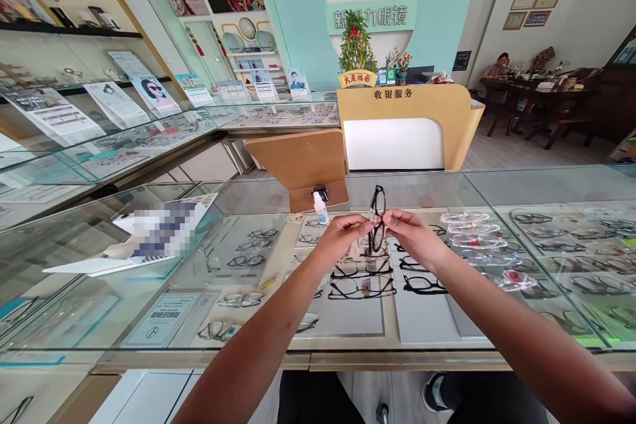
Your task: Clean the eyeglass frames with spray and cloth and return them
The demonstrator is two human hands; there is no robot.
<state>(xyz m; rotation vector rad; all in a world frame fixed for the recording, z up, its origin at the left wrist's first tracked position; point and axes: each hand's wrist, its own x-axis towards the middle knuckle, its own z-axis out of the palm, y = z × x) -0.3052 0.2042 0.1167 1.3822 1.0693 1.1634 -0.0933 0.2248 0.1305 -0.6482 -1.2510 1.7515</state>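
A pair of black-framed eyeglasses (pixel 378 202) is held up on end above the glass counter, one lens over the other. My left hand (pixel 345 230) pinches the glasses from the left near the bridge. From the right, the fingertips of my right hand (pixel 410 230) close on the same middle part. Left of my hands, a small white bottle (pixel 320 208) stands on the glass, in front of a wooden stand mirror (pixel 303 162) seen from its back. Under the glass, beneath my hands, lie several dark-framed glasses (pixel 362 287).
The glass display counter (pixel 318 339) spans the front, with rows of clear-framed glasses (pixel 472 238) inside on the right. An open leaflet (pixel 149 238) lies on its left. Beyond stands a wooden cashier desk (pixel 405 106) with a plant (pixel 356 46). A person (pixel 497 67) sits far right.
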